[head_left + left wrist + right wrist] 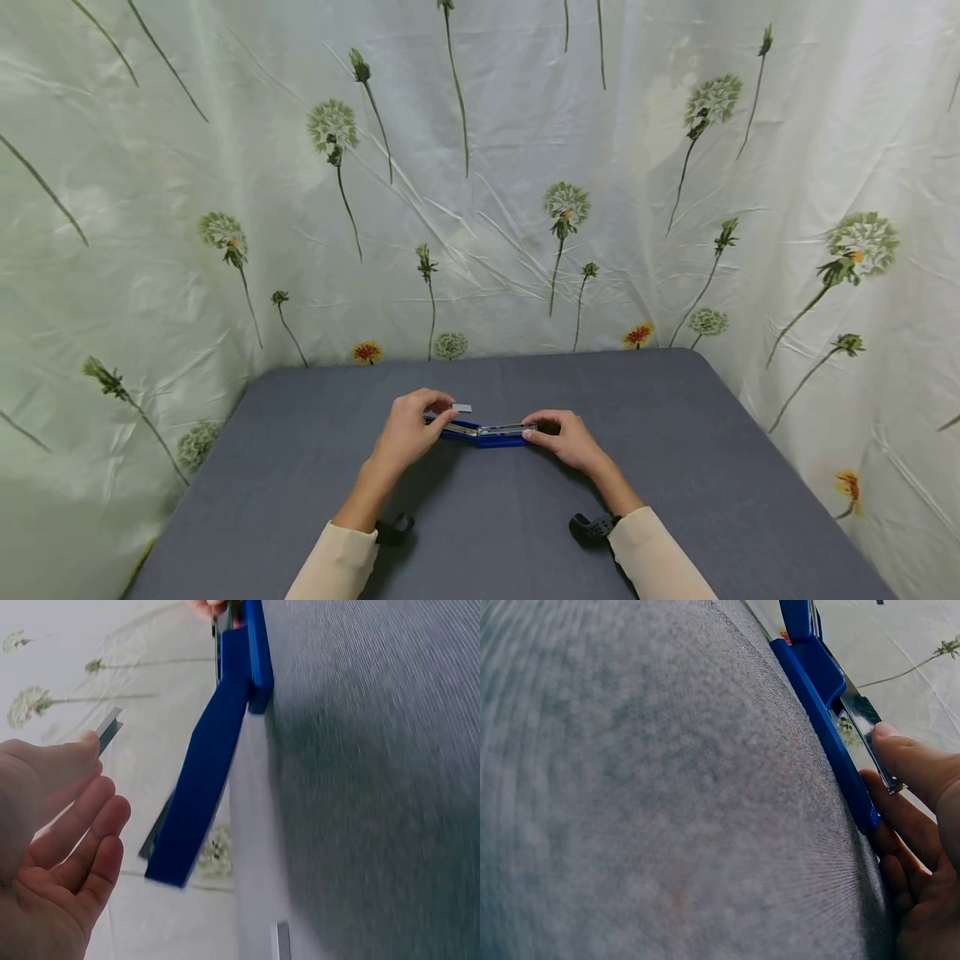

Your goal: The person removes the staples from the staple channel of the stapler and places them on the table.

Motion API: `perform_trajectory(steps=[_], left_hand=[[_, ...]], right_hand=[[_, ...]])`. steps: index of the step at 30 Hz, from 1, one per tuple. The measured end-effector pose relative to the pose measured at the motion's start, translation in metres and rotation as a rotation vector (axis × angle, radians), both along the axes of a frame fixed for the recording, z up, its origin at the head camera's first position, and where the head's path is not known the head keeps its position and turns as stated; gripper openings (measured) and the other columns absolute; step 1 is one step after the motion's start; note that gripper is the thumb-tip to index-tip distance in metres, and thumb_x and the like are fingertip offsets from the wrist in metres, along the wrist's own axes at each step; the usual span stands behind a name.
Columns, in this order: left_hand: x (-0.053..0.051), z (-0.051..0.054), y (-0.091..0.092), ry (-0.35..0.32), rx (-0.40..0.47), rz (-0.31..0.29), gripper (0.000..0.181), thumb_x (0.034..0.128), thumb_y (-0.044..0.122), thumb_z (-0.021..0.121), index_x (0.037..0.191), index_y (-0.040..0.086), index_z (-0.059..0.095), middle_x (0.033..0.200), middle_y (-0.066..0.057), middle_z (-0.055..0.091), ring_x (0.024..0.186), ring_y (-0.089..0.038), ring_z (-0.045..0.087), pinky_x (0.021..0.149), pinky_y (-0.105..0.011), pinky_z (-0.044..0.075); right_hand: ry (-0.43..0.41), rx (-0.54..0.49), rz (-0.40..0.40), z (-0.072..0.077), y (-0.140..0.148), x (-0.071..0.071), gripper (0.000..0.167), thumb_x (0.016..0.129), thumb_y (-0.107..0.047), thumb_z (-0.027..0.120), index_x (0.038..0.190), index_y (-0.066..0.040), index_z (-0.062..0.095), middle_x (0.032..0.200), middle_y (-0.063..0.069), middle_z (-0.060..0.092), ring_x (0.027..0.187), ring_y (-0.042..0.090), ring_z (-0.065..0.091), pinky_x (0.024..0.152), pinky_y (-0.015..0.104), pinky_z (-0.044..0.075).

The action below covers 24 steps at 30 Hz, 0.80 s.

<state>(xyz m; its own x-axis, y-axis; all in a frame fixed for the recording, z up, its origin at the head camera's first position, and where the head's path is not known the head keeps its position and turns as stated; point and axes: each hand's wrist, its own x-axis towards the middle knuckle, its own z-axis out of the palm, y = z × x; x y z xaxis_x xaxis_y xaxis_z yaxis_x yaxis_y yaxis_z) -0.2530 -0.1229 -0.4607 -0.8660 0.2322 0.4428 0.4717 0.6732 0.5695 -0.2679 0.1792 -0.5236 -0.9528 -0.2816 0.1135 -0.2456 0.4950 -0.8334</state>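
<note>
A blue stapler (501, 442) lies on the table with its top arm swung wide back to the left, exposing the metal magazine (864, 720). Between thumb and index finger, my left hand (405, 429) pinches a short strip of staples (110, 729), held just above the opened arm. The other left fingers are loosely bent and apart from the stapler in the left wrist view. At the stapler's right end, my right hand (572, 439) grips it, thumb on the magazine's metal end and fingers by the blue base (840, 765).
Grey cloth covers the table (480, 533). Another small metallic strip (281, 941) shows at the bottom of the left wrist view. Behind the table's far edge hangs a pale curtain (495, 250) printed with dandelions. Each wrist wears a black strap (395, 529).
</note>
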Motion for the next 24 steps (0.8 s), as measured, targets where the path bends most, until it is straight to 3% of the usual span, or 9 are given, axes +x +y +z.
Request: perform_trajectory(steps=[13, 24], left_hand=[[-0.002, 0.003, -0.05, -0.007, -0.011, 0.037, 0.018, 0.0939, 0.023, 0.078, 0.107, 0.012, 0.078, 0.101, -0.002, 0.075, 0.094, -0.02, 0.072, 0.088, -0.05, 0.059], [0.001, 0.002, -0.089, -0.003, -0.057, 0.086, 0.019, 0.0921, 0.024, 0.08, 0.105, 0.011, 0.078, 0.097, -0.001, 0.076, 0.094, -0.024, 0.072, 0.087, -0.053, 0.058]], right_hand=[[-0.013, -0.005, -0.01, 0.001, 0.001, 0.0, 0.02, 0.094, -0.032, 0.077, 0.111, -0.021, 0.078, 0.111, 0.0, 0.076, 0.095, 0.013, 0.064, 0.084, 0.033, 0.051], [-0.015, 0.014, -0.013, -0.002, 0.0, -0.002, 0.022, 0.094, -0.035, 0.077, 0.111, -0.022, 0.078, 0.112, -0.001, 0.076, 0.097, 0.013, 0.065, 0.086, 0.034, 0.051]])
